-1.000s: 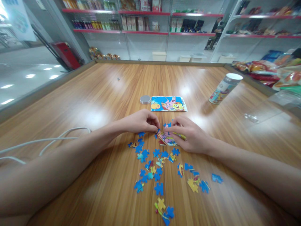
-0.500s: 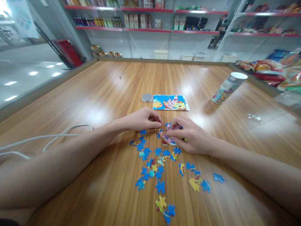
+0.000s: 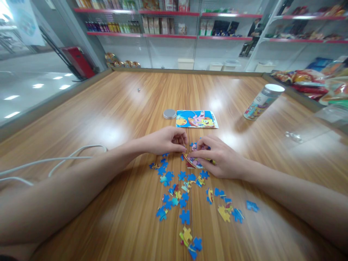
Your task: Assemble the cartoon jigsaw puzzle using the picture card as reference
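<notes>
On the wooden table [image 3: 114, 108] my left hand [image 3: 164, 140] pinches its fingertips together at the left edge of a small joined patch of puzzle pieces [image 3: 193, 162]. What the pinch holds is too small to make out. My right hand [image 3: 217, 156] lies on the same patch, fingers curled and pressing down on it. Several loose blue and yellow puzzle pieces [image 3: 185, 216] lie scattered nearer to me. A colourful cartoon reference picture [image 3: 197, 119] lies flat just beyond my hands.
A round metal lid [image 3: 169, 114] sits left of the picture. A cylindrical tin [image 3: 262, 102] stands at the right. A white cable [image 3: 54, 161] loops on the left of the table. Snack bags [image 3: 312, 81] pile at the far right; shop shelves [image 3: 168, 25] stand behind.
Both hands stay on the joined patch with only slight finger movement. The camera view shifted a little.
</notes>
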The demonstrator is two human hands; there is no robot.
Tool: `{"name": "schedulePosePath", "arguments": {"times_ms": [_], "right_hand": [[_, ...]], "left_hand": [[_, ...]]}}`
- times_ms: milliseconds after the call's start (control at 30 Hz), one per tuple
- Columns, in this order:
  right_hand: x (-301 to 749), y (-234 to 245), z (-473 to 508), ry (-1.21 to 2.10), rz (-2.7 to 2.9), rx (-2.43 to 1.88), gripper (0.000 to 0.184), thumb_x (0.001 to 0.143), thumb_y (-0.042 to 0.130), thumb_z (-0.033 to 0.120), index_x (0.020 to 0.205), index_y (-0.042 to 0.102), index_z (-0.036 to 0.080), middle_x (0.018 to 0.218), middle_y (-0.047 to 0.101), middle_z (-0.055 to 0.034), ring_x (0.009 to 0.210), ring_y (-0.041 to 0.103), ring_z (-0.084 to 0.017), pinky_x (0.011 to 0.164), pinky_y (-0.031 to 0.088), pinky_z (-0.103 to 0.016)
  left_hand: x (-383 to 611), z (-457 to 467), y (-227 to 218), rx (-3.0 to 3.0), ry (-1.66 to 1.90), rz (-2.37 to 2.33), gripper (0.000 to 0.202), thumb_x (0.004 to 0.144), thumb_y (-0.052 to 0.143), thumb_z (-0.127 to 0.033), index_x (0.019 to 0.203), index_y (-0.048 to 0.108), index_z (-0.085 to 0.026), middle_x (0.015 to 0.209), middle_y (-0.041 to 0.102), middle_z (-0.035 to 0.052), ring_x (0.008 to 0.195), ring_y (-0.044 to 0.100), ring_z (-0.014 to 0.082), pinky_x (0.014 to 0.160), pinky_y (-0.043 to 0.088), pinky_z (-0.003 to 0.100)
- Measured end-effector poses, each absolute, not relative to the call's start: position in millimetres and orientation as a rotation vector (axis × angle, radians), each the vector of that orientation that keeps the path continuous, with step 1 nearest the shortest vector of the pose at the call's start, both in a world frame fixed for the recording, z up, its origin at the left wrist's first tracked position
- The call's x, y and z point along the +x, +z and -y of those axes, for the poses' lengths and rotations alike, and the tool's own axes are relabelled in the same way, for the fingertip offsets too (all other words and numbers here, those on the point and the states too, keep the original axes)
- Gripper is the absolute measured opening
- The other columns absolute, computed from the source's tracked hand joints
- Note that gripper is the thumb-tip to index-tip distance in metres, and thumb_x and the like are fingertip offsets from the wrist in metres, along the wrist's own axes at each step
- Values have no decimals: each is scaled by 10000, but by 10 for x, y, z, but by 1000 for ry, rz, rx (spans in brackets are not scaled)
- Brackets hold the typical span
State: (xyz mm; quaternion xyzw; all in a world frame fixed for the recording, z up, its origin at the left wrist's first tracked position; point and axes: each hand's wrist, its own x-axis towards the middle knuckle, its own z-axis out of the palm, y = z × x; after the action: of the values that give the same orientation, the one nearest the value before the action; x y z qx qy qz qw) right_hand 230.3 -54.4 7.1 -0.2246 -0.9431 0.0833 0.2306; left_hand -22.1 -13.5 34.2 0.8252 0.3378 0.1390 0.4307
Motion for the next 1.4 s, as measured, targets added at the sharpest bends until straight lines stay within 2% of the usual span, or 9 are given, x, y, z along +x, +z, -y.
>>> {"name": "schedulePosePath", "arguments": {"times_ms": [100, 233, 467, 867, 1133, 1400], "right_hand": [[2310, 68, 549, 230, 2600, -621, 254, 974, 535, 200, 1132, 734, 192, 985, 595, -102, 922, 532, -219, 800, 458, -381], [2313, 66, 550, 231, 2603, -610, 248, 974, 540, 198, 1137, 727, 192, 994, 594, -101, 929, 531, -217, 802, 458, -375], [2300, 74, 553, 239, 2592, -609, 228, 967, 544, 192, 1100, 730, 188, 996, 605, -101, 932, 538, -218, 813, 465, -382], [2306, 66, 551, 240, 2595, -620, 237, 967, 550, 199, 1129, 724, 201, 992, 597, -96, 934, 539, -218, 818, 469, -387], [2299, 64, 552, 249, 2605, -624, 243, 978, 543, 203, 1141, 724, 208, 1005, 595, -95, 950, 541, -216, 830, 464, -390], [2310, 61, 539, 244, 2593, -611, 233, 968, 547, 200, 1130, 714, 196, 1009, 597, -102, 954, 546, -223, 831, 475, -402]], "left_hand": [[-231, 115, 314, 1979, 366, -891, 269, 859, 669, -282, 1077, 700, -127, 764, 679, 15, 606, 567, 91, 569, 451, 208], [-242, 103, 312, 1881, 318, -1008, 252, 858, 679, -345, 941, 735, -114, 680, 650, 11, 494, 515, 75, 477, 398, 208], [-204, 134, 332, 2036, 336, -1026, 198, 822, 707, -309, 878, 764, -128, 834, 754, 49, 753, 641, 137, 709, 485, 254], [-217, 146, 392, 2051, 183, -1027, 248, 804, 695, -344, 875, 761, -116, 802, 745, 52, 717, 631, 143, 655, 460, 247], [-216, 138, 392, 2075, 211, -955, 195, 799, 695, -275, 900, 755, -119, 834, 751, 48, 739, 652, 137, 678, 483, 232], [-216, 142, 425, 2044, 180, -957, 185, 806, 694, -278, 882, 748, -118, 821, 750, 46, 725, 653, 134, 654, 480, 221]]}}
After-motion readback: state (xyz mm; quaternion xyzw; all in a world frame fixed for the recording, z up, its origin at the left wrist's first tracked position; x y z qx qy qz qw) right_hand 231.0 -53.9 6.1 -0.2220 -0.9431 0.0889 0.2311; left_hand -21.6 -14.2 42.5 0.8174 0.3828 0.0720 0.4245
